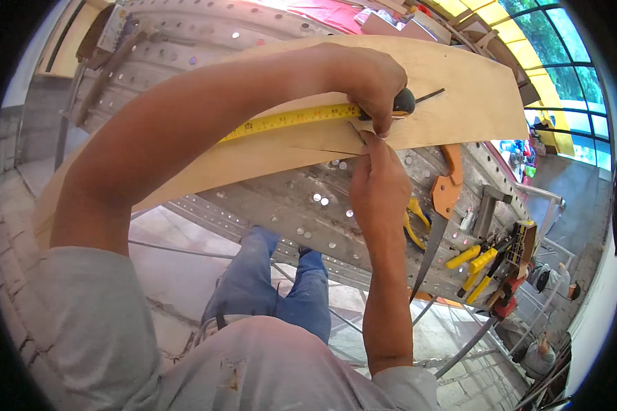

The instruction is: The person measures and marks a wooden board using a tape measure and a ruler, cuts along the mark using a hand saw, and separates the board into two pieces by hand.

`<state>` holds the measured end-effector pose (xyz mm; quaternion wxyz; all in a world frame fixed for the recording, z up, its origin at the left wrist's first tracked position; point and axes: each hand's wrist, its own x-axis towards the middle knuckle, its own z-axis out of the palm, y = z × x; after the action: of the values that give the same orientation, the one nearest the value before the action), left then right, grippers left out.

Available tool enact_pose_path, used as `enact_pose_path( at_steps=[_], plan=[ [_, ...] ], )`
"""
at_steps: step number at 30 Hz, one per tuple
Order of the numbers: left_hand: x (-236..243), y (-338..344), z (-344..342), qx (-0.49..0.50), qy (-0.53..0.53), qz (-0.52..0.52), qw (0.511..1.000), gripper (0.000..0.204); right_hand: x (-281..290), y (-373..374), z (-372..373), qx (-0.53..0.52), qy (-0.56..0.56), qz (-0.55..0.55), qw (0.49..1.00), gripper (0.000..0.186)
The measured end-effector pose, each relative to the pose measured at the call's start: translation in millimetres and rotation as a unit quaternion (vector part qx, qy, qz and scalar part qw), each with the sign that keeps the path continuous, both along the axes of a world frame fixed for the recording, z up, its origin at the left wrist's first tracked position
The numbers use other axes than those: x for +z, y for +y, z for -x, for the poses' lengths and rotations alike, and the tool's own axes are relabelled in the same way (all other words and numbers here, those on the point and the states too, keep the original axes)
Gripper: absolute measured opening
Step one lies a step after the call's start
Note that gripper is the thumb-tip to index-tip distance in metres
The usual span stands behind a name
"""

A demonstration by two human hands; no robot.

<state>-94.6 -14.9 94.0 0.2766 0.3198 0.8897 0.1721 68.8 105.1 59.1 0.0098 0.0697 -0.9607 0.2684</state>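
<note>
On the head view I can make out writing along the yellow blade [298, 117] of a tape measure [405, 103]: dark printed figures and graduation marks. Around it, a long pale wooden board [473, 103] lies across a perforated metal bench [281, 198]. On the bench to the right I see an orange-handled saw [447, 193], yellow-handled pliers [416, 220] just beside its blade, a metal hammer-like tool [488, 211] and a cluster of yellow-handled tools [483, 260]. Two other people [554, 282] are at the lower right, well apart from my bench. The left forearm [158, 137] arches over the board and hides part of it and of the blade. My left hand [370, 77] is wrapped around the tape measure, which sits on the board with the blade running left beneath the wrist. My right hand [382, 179] has its fingertips pinched on a thin dark marking tool [356, 130] over the board's near edge. The two hands meet closely there; I can't tell whether their fingers touch.
</note>
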Motion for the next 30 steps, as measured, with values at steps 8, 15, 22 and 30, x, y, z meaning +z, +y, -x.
enact_pose_path(
  at_steps=[8, 15, 22, 30],
  plan=[
    [-2, 4, -5, -0.023, 0.063, -0.076, 0.995, 0.050, -1, 6, -3, -0.016, 0.007, -0.017, 1.000, 0.025],
    [-12, 8, 11, -0.035, 0.025, -0.061, 0.997, 0.059, 15, -30, -27, 0.063, 0.056, 0.070, 0.994, 0.022],
    [-6, 5, 27, -0.019, -0.088, -0.050, 0.995, 0.057, 12, -58, -27, 0.059, 0.014, 0.091, 0.994, 0.021],
    [-14, 5, 27, -0.049, -0.081, -0.081, 0.992, 0.058, 7, -113, -31, 0.116, -0.002, 0.107, 0.988, 0.024]
  ],
)
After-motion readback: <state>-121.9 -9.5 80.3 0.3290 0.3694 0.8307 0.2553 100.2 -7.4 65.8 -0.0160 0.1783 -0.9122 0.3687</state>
